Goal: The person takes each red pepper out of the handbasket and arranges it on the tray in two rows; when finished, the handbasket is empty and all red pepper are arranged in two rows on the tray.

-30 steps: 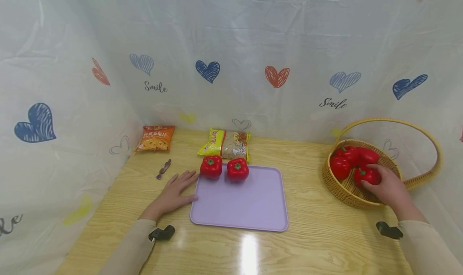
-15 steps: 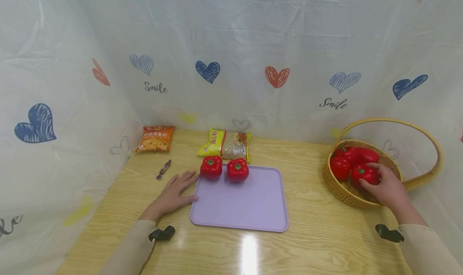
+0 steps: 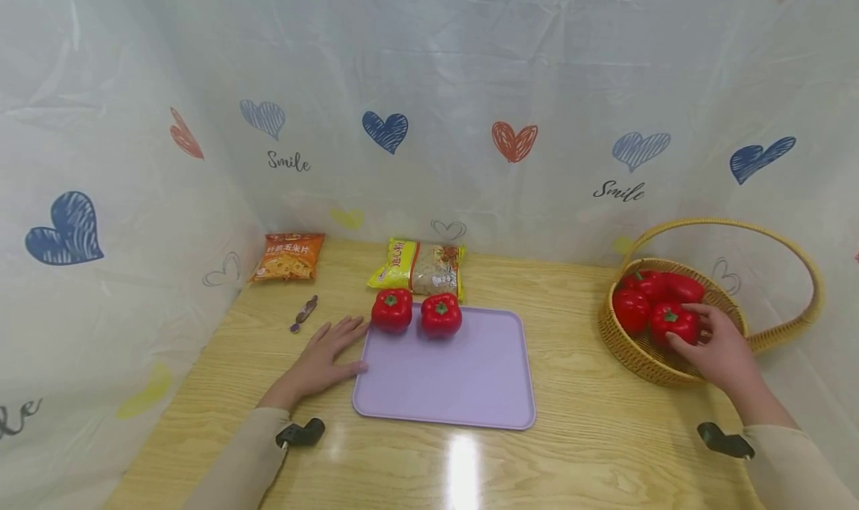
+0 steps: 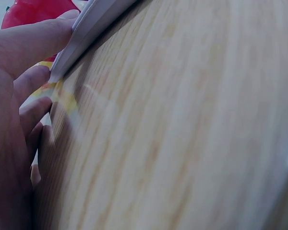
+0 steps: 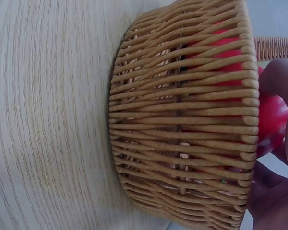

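My right hand [image 3: 721, 350] reaches over the near right rim of the wicker basket [image 3: 620, 346], thumb and fingers around a red bell pepper [image 3: 673, 323] inside it. Beside that pepper lie a second one [image 3: 631, 312], a third behind [image 3: 648, 285] and a long red item [image 3: 683, 288]. In the right wrist view the hand [image 5: 278, 191] is partly cut off at the basket's side. My left hand [image 3: 321, 364] lies with spread fingers at the left edge of the lilac tray [image 3: 446, 376], its thumb touching the rim. Two red peppers [image 3: 392, 310] [image 3: 441, 315] sit at the tray's back left.
A yellow noodle-like packet [image 3: 419, 266] lies behind the tray. An orange snack bag [image 3: 288, 256] is at the back left, with a small wrapped candy [image 3: 304, 314] in front of it. The basket's tall handle [image 3: 805, 271] arches toward the right. A patterned curtain hangs behind.
The pepper at my right hand has shifted slightly left within the basket and turned so its stem shows more fully. My left hand has stayed at the tray's edge.
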Demonstrator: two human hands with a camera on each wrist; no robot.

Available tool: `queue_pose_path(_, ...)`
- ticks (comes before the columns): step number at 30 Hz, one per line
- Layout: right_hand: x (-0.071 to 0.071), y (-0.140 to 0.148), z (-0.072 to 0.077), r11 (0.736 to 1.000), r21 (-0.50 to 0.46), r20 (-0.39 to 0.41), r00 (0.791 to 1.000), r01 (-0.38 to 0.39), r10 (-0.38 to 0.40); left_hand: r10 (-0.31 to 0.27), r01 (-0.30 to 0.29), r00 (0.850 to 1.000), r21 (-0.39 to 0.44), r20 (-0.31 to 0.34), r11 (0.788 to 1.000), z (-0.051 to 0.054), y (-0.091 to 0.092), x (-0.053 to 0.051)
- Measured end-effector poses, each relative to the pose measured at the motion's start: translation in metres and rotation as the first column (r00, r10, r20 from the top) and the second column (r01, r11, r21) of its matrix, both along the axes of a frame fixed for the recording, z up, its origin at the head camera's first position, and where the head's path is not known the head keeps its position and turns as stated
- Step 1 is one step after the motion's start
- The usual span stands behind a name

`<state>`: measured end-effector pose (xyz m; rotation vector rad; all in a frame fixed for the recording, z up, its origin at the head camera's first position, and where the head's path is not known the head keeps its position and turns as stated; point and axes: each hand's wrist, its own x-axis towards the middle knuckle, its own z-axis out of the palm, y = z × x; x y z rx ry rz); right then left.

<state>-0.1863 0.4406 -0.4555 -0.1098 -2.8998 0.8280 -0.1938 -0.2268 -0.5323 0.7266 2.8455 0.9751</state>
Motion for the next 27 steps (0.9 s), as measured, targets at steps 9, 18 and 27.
queue_pose_path(9,0.005,-0.006,0.005,0.998,-0.056,-0.037,0.999,-0.007,0.005,0.001,-0.001,1.000,0.000,-0.010,1.000,-0.001,0.000,0.001)
queue_pose_path(18,0.011,-0.012,0.009,0.996,-0.092,-0.072,0.997,-0.001,-0.005,0.003,-0.003,1.000,-0.009,0.012,1.000,0.000,0.000,-0.001)
queue_pose_path(27,0.015,-0.019,0.015,0.995,-0.100,-0.058,0.998,0.006,-0.012,0.006,-0.005,1.000,-0.013,0.013,1.000,0.000,0.000,-0.001)
